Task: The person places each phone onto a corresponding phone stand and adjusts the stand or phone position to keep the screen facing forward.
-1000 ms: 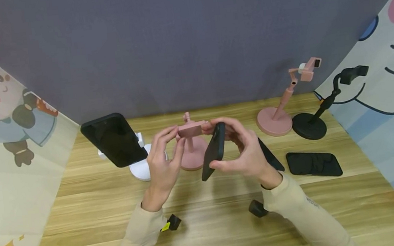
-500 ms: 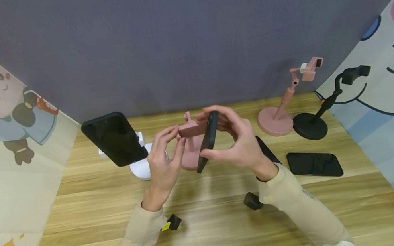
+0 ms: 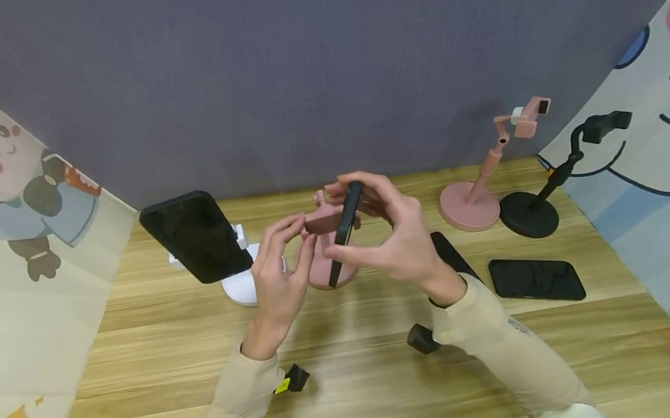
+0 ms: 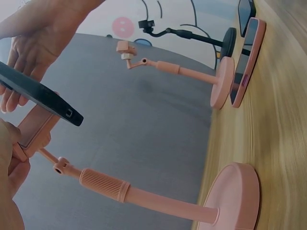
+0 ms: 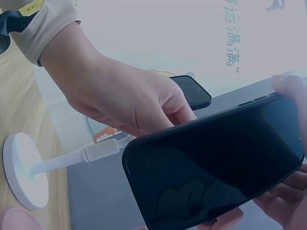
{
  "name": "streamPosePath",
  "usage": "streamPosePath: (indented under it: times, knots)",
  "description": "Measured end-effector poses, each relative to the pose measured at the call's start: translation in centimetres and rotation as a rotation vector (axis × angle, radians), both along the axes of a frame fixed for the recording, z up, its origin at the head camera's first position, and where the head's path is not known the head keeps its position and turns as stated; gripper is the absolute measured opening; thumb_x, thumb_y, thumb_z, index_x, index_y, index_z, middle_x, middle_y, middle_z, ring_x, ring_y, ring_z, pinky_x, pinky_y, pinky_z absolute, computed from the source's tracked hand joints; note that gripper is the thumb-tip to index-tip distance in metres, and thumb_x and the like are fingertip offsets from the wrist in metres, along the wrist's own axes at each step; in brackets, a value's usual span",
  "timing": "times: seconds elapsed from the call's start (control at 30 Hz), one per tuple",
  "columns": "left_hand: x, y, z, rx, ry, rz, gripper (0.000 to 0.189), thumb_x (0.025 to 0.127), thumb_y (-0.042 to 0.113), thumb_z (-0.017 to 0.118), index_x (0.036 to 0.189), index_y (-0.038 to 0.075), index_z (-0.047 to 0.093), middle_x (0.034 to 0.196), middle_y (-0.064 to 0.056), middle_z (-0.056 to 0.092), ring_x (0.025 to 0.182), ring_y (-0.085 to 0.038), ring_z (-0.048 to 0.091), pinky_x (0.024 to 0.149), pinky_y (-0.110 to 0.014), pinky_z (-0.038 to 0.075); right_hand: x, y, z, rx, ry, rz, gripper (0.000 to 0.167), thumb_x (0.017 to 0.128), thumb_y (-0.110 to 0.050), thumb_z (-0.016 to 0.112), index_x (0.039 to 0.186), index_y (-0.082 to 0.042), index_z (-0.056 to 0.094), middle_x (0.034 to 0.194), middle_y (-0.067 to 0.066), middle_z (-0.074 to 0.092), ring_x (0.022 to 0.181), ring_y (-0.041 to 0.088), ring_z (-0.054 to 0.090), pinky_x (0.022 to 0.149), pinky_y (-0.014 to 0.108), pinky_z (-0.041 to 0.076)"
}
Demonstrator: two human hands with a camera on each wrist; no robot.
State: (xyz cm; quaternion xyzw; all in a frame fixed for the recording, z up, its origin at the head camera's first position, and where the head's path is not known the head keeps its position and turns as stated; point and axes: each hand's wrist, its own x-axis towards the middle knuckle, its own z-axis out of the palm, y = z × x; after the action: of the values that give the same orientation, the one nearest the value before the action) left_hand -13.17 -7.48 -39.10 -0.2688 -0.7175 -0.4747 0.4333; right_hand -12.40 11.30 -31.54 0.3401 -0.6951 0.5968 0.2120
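Observation:
My left hand (image 3: 277, 269) pinches the left end of the holder (image 3: 321, 222) on top of a pink phone stand, between thumb and fingers. In my right hand (image 3: 402, 239) is a black smartphone (image 3: 347, 218), gripped by its edges with the thumb on the near edge and the fingers on the far one. The phone is tilted, seen nearly edge-on in the head view, and overlaps the holder there. From the left wrist view, the phone's lower end (image 4: 67, 111) lies right at the holder's face (image 4: 37, 128). The stand's round base (image 4: 235, 201) rests on the table.
On the left, a white stand (image 3: 238, 289) carries another black phone (image 3: 194, 239). A second pink stand (image 3: 468, 207) and a black stand (image 3: 528, 214) stand at back right. One phone (image 3: 536, 280) lies flat near them; another (image 3: 451, 251) is partly hidden by my right wrist.
My right hand has moved left and slightly away from me with the smartphone, bringing it across the pink holder and turning it more edge-on. The left hand has stayed on the holder.

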Motion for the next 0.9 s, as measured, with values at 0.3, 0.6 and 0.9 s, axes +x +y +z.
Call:
streamPosePath:
  times: [0.3, 0.6, 0.9]
  knots:
    - [0.0, 0.0, 0.2, -0.012, 0.016, 0.018, 0.027, 0.086, -0.009, 0.077, 0.112, -0.01, 0.07, 0.114, -0.024, 0.071, 0.1, -0.037, 0.073, 0.094, -0.031, 0.059, 0.0, -0.9, -0.3, 0.041, 0.026, -0.14, 0.09, 0.082, -0.065, 0.077, 0.136, 0.004, 0.056, 0.117, 0.014, 0.074, 0.101, 0.025, 0.071, 0.078, 0.033, 0.056]
    - [0.0, -0.4, 0.7, -0.059, 0.049, 0.036, 0.026, 0.099, 0.014, 0.07, 0.11, -0.01, 0.073, 0.109, -0.023, 0.074, 0.094, -0.037, 0.075, 0.086, -0.037, 0.062, 0.1, -2.0, -0.7, 0.114, 0.089, -0.244, 0.085, 0.08, -0.043, 0.088, 0.141, 0.003, 0.05, 0.115, 0.016, 0.071, 0.101, 0.02, 0.068, 0.075, 0.033, 0.058]
    - [0.0, -0.7, 1.0, -0.105, 0.066, 0.04, 0.024, 0.083, -0.011, 0.073, 0.106, -0.009, 0.074, 0.107, -0.022, 0.074, 0.092, -0.036, 0.076, 0.08, -0.041, 0.063, -0.2, -2.8, -0.8, 0.156, 0.143, -0.339, 0.084, 0.077, -0.027, 0.092, 0.14, 0.008, 0.049, 0.114, 0.023, 0.066, 0.096, 0.028, 0.071, 0.069, 0.039, 0.063]
